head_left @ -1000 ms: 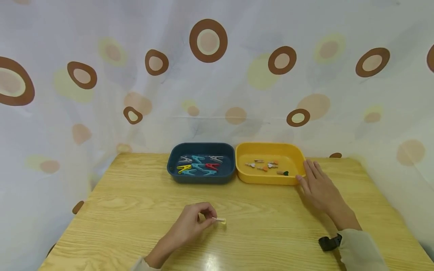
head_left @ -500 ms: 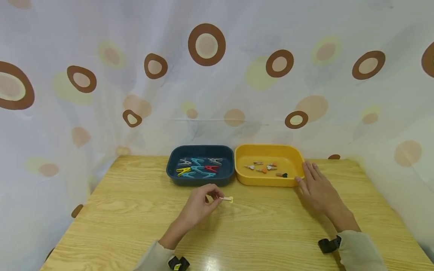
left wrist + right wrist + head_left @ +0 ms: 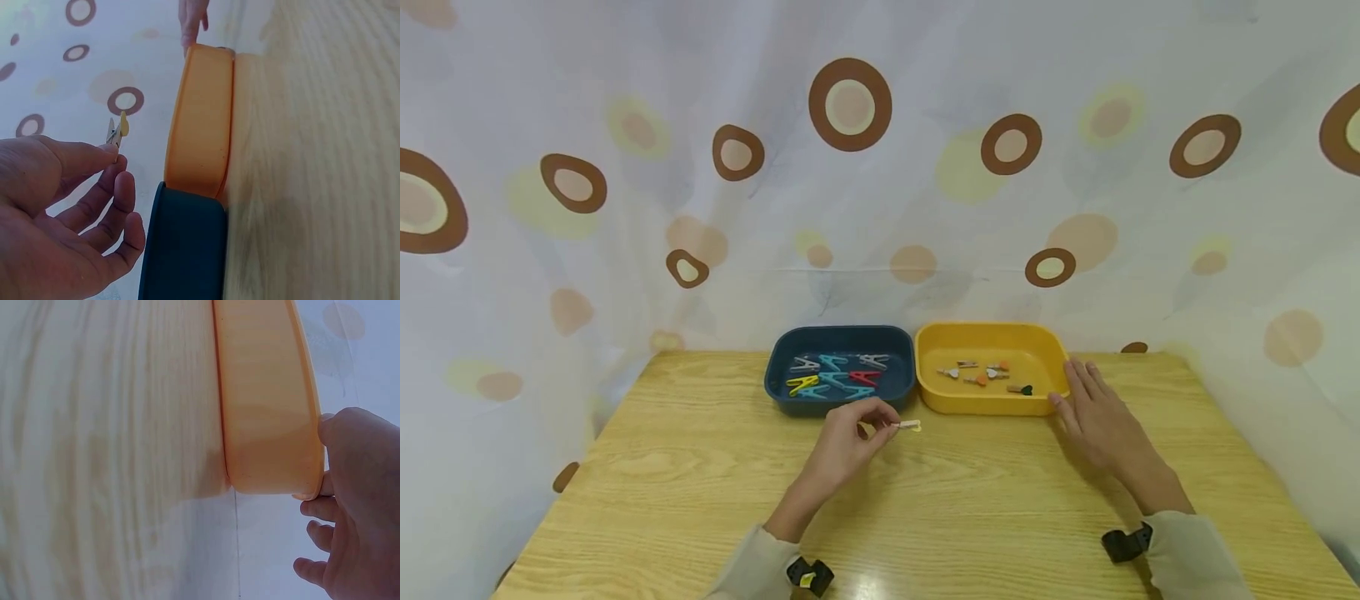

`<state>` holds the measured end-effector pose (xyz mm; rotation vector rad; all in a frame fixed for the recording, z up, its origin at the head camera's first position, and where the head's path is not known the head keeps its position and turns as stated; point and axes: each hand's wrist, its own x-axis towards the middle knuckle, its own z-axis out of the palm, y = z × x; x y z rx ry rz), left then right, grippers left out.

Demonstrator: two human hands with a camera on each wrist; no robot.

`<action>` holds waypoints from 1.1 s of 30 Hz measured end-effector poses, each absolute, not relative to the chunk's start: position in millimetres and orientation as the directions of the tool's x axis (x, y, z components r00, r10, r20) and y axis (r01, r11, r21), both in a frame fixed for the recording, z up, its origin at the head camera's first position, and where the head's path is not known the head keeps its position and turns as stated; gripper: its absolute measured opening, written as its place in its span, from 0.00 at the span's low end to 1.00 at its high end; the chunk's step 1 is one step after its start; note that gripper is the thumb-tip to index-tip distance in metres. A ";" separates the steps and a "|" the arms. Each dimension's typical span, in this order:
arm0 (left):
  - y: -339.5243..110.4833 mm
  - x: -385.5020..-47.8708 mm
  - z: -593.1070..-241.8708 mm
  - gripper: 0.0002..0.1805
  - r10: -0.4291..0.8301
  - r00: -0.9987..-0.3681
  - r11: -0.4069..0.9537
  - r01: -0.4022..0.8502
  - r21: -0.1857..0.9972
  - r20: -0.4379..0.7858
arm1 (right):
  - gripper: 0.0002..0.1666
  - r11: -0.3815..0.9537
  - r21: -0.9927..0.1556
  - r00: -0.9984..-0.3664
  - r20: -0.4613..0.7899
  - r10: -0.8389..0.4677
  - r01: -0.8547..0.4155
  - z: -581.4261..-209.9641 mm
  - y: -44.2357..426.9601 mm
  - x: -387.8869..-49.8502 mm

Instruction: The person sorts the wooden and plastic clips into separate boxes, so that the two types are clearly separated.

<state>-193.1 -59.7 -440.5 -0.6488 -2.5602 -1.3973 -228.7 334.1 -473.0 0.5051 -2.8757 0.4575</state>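
My left hand [image 3: 841,448] pinches a small wooden clothespin [image 3: 115,134] between thumb and index finger. A yellow ornament sits on the clothespin's far end. The hand is above the table, just in front of the dark blue tray [image 3: 796,407]. At the right end of the yellow tray [image 3: 985,405], my right hand [image 3: 1111,435] rests with its fingers extended along the side. In the right wrist view its thumb touches the tray's rim. Several small wooden clothespins [image 3: 977,380] with heart-like ornaments lie in the yellow tray.
Larger plastic clothespins [image 3: 863,378] in light blue, red, yellow and grey lie in the blue tray. Both trays stand side by side at the back of the wooden table [image 3: 700,492]. A patterned cloth [image 3: 917,200] hangs behind and at the sides.
My left hand has moved forward and slightly right with the small clothespin, from the middle of the table towards the trays. My right hand stays at the yellow tray.
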 end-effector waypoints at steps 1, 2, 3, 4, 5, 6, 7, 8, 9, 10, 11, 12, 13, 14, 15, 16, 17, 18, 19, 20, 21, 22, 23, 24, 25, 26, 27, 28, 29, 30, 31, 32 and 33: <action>-57.9 -195.2 -440.2 0.05 0.291 -0.895 0.468 0.440 0.766 0.337 | 0.42 0.894 -0.264 -0.923 0.236 -0.304 -0.362 -473.0 333.6 -228.9; -55.8 -197.3 -440.1 0.05 0.283 -0.896 0.461 0.440 0.770 0.343 | 0.42 0.893 -0.262 -0.922 0.239 -0.306 -0.365 -472.9 333.2 -229.2; -53.5 -199.7 -440.6 0.05 0.275 -0.896 0.453 0.441 0.775 0.349 | 0.42 0.892 -0.264 -0.921 0.239 -0.307 -0.366 -472.7 332.8 -229.5; -50.4 -201.8 -441.1 0.05 0.269 -0.896 0.447 0.442 0.778 0.354 | 0.42 0.892 -0.266 -0.922 0.238 -0.306 -0.365 -472.8 332.9 -228.9; -47.6 -203.7 -441.8 0.04 0.265 -0.896 0.440 0.442 0.782 0.357 | 0.42 0.893 -0.266 -0.922 0.237 -0.306 -0.364 -472.9 333.0 -228.4; -44.6 -205.2 -442.1 0.04 0.260 -0.897 0.434 0.439 0.787 0.357 | 0.42 0.892 -0.267 -0.922 0.237 -0.306 -0.364 -473.2 333.1 -228.1; -41.9 -206.5 -442.4 0.04 0.258 -0.897 0.426 0.439 0.791 0.358 | 0.42 0.891 -0.269 -0.922 0.237 -0.306 -0.365 -473.2 333.1 -227.8; -39.4 -207.4 -442.4 0.04 0.257 -0.899 0.417 0.434 0.798 0.355 | 0.42 0.891 -0.270 -0.922 0.237 -0.307 -0.365 -473.2 333.0 -227.6; -37.2 -208.3 -442.0 0.04 0.256 -0.901 0.410 0.429 0.805 0.349 | 0.42 0.891 -0.269 -0.921 0.238 -0.307 -0.367 -473.0 333.0 -227.6; -35.3 -208.9 -441.3 0.04 0.255 -0.904 0.405 0.422 0.811 0.342 | 0.42 0.890 -0.269 -0.920 0.241 -0.309 -0.369 -472.6 332.8 -227.3; -33.5 -209.6 -440.4 0.04 0.253 -0.908 0.401 0.412 0.818 0.333 | 0.42 0.889 -0.268 -0.919 0.245 -0.310 -0.371 -472.3 332.7 -227.0; -31.9 -210.2 -439.1 0.05 0.250 -0.912 0.397 0.403 0.825 0.325 | 0.42 0.889 -0.265 -0.917 0.250 -0.312 -0.374 -471.9 332.6 -226.9; -30.5 -211.1 -438.0 0.05 0.247 -0.915 0.394 0.395 0.830 0.319 | 0.42 0.888 -0.263 -0.915 0.255 -0.313 -0.377 -471.6 332.5 -226.9; -29.3 -212.0 -436.9 0.04 0.245 -0.917 0.393 0.389 0.833 0.314 | 0.41 0.887 -0.263 -0.913 0.259 -0.314 -0.379 -471.3 332.4 -226.9; -28.0 -213.3 -436.0 0.04 0.243 -0.918 0.393 0.389 0.833 0.314 | 0.41 0.887 -0.262 -0.912 0.263 -0.314 -0.381 -471.2 332.4 -226.9; -27.0 -214.7 -435.2 0.04 0.242 -0.918 0.395 0.389 0.832 0.314 | 0.41 0.887 -0.261 -0.912 0.264 -0.313 -0.380 -470.9 332.2 -226.7; -26.1 -215.8 -433.9 0.04 0.239 -0.919 0.398 0.387 0.832 0.314 | 0.41 0.887 -0.261 -0.912 0.264 -0.313 -0.380 -471.0 332.0 -226.8; -25.3 -217.2 -433.1 0.04 0.235 -0.919 0.398 0.389 0.831 0.317 | 0.42 0.887 -0.265 -0.914 0.258 -0.311 -0.377 -470.7 331.6 -226.8; -24.5 -218.9 -432.6 0.04 0.232 -0.918 0.396 0.392 0.830 0.323 | 0.42 0.887 -0.271 -0.917 0.253 -0.310 -0.375 -470.8 331.5 -227.2; -23.7 -220.7 -431.9 0.04 0.228 -0.917 0.394 0.395 0.830 0.328 | 0.42 0.886 -0.276 -0.918 0.247 -0.309 -0.373 -470.9 331.2 -227.7; -22.8 -222.4 -431.0 0.04 0.221 -0.918 0.393 0.393 0.832 0.329 | 0.42 0.887 -0.276 -0.920 0.245 -0.307 -0.370 -470.9 330.7 -228.0; -21.8 -224.4 -430.4 0.04 0.218 -0.919 0.392 0.392 0.832 0.330 | 0.42 0.888 -0.275 -0.920 0.242 -0.307 -0.368 -470.6 330.3 -228.2; -20.6 -226.4 -429.5 0.04 0.214 -0.920 0.390 0.389 0.835 0.329 | 0.42 0.888 -0.276 -0.921 0.242 -0.306 -0.368 -470.6 330.0 -228.5; -19.2 -228.5 -428.5 0.04 0.214 -0.919 0.386 0.391 0.835 0.332 | 0.42 0.888 -0.278 -0.921 0.241 -0.305 -0.366 -469.9 329.8 -228.6; -17.5 -230.6 -427.6 0.04 0.216 -0.919 0.384 0.392 0.836 0.331 | 0.42 0.889 -0.276 -0.922 0.241 -0.304 -0.365 -470.0 330.0 -228.9; -15.6 -232.7 -426.6 0.04 0.217 -0.920 0.380 0.388 0.839 0.327 | 0.42 0.891 -0.271 -0.922 0.241 -0.302 -0.363 -469.6 330.1 -228.5; -13.4 -234.9 -425.6 0.04 0.220 -0.920 0.375 0.386 0.843 0.324 | 0.42 0.893 -0.268 -0.923 0.242 -0.301 -0.361 -469.5 330.4 -228.2; -11.3 -237.1 -424.9 0.03 0.226 -0.917 0.366 0.392 0.844 0.328 | 0.42 0.894 -0.268 -0.924 0.239 -0.300 -0.359 -469.5 330.9 -227.9; -9.0 -238.9 -423.8 0.03 0.229 -0.916 0.358 0.393 0.847 0.329 | 0.42 0.894 -0.269 -0.925 0.236 -0.299 -0.358 -469.9 331.5 -227.9; -6.6 -240.7 -423.2 0.03 0.233 -0.914 0.350 0.398 0.848 0.332 | 0.42 0.895 -0.270 -0.926 0.232 -0.297 -0.355 -469.9 331.8 -227.5; -4.1 -242.6 -422.7 0.03 0.236 -0.914 0.342 0.397 0.852 0.331 | 0.42 0.896 -0.270 -0.927 0.230 -0.297 -0.354 -470.6 332.3 -227.3; -1.5 -244.4 -422.1 0.03 0.239 -0.913 0.335 0.398 0.854 0.332 | 0.42 0.896 -0.268 -0.926 0.231 -0.297 -0.354 -471.1 332.6 -227.1; 1.1 -246.4 -421.5 0.03 0.244 -0.912 0.331 0.398 0.855 0.330 | 0.42 0.895 -0.268 -0.926 0.233 -0.298 -0.355 -471.8 333.0 -227.3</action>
